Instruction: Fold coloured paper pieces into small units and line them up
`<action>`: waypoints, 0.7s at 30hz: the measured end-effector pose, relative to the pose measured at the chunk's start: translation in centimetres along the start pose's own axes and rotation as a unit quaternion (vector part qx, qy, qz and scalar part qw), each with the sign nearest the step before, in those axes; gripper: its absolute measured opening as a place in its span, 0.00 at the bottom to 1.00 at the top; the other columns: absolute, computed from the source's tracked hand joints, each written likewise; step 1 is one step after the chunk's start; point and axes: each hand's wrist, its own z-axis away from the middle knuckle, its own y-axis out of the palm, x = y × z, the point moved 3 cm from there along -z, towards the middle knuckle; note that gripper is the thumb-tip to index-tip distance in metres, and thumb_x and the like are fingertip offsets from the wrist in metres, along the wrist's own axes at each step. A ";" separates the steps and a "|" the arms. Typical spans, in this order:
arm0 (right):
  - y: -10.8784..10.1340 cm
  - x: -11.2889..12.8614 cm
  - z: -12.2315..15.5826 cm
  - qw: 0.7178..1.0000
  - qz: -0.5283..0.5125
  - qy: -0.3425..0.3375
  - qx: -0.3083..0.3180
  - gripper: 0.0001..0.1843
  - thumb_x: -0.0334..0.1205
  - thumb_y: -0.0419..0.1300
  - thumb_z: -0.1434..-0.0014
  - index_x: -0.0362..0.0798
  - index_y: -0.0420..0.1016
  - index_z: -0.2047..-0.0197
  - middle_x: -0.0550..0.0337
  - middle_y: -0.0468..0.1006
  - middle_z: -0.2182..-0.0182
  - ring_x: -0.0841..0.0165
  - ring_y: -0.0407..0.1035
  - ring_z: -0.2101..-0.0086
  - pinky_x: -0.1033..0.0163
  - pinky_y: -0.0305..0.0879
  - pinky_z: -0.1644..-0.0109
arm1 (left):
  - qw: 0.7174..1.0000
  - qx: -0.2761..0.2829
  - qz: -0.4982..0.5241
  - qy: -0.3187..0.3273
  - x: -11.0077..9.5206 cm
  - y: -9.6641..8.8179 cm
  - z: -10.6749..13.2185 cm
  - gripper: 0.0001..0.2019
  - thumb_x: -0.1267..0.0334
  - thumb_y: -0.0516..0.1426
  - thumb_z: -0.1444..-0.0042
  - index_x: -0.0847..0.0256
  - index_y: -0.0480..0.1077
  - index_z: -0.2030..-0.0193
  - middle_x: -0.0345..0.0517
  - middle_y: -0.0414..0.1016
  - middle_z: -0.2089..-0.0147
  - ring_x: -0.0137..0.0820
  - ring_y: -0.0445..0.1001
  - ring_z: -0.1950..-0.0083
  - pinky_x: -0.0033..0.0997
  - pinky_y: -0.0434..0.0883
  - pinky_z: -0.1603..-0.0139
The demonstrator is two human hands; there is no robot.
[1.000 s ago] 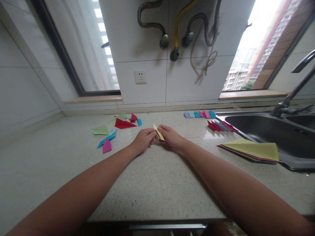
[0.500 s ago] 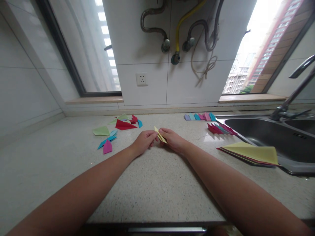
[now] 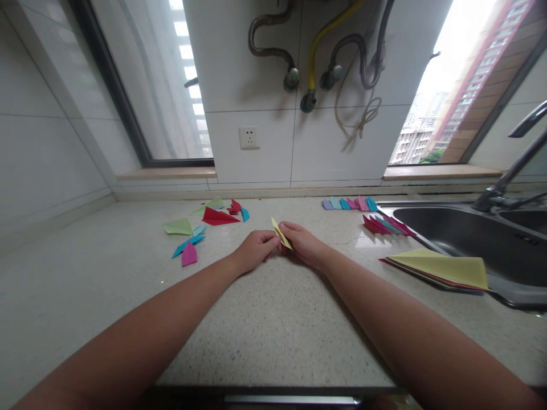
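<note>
Yellow paper (image 3: 283, 238), folded slim and sharp-tipped, is pinched in the curled fingers of the left hand (image 3: 256, 249) and right hand (image 3: 303, 245). Beneath lies a speckled counter (image 3: 273, 324).

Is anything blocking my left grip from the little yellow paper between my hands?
Nothing visible. Your left grip meets the yellow paper directly at its left side, while the right grip holds its right side. The red paper lies farther left, apart from both.
</note>
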 end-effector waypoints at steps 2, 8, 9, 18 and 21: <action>0.0 -0.1 0.0 1.000 0.001 -0.004 0.002 0.21 0.58 0.59 0.42 0.48 0.65 0.70 0.64 0.69 0.80 0.72 0.59 0.78 0.66 0.53 0.73 | 1.000 -0.002 0.002 0.003 -0.1 0.0 0.0 0.18 0.52 0.52 0.40 0.64 0.73 0.70 0.37 0.64 0.81 0.23 0.60 0.80 0.23 0.57 0.78; 0.0 -0.1 0.0 1.000 0.000 -0.008 0.001 0.21 0.57 0.59 0.42 0.48 0.65 0.71 0.65 0.67 0.81 0.72 0.58 0.79 0.66 0.51 0.73 | 1.000 0.008 0.006 0.017 -0.3 0.1 0.2 0.18 0.52 0.52 0.39 0.64 0.74 0.69 0.37 0.64 0.81 0.23 0.60 0.80 0.23 0.57 0.78; 0.0 -0.1 0.0 1.000 -0.001 -0.009 0.003 0.21 0.57 0.59 0.41 0.48 0.65 0.71 0.65 0.67 0.81 0.73 0.57 0.79 0.66 0.51 0.74 | 1.000 0.008 0.006 0.016 -0.3 0.1 0.2 0.18 0.52 0.52 0.39 0.64 0.74 0.69 0.37 0.63 0.81 0.23 0.60 0.81 0.23 0.57 0.78; -0.3 -0.3 -0.3 0.999 0.032 -0.039 -0.006 0.20 0.56 0.55 0.38 0.48 0.64 0.70 0.65 0.67 0.79 0.73 0.56 0.78 0.66 0.50 0.74 | 1.000 -0.016 0.005 0.005 -0.1 0.0 -0.1 0.16 0.54 0.52 0.40 0.64 0.72 0.69 0.37 0.67 0.80 0.23 0.60 0.81 0.23 0.58 0.79; -0.9 0.2 -0.3 0.992 0.104 -0.052 -0.042 0.21 0.57 0.54 0.38 0.47 0.66 0.70 0.65 0.65 0.78 0.73 0.54 0.78 0.66 0.48 0.74 | 0.999 -0.039 -0.005 0.001 0.4 -0.5 -0.4 0.16 0.54 0.51 0.39 0.63 0.71 0.68 0.35 0.62 0.83 0.23 0.60 0.83 0.23 0.58 0.80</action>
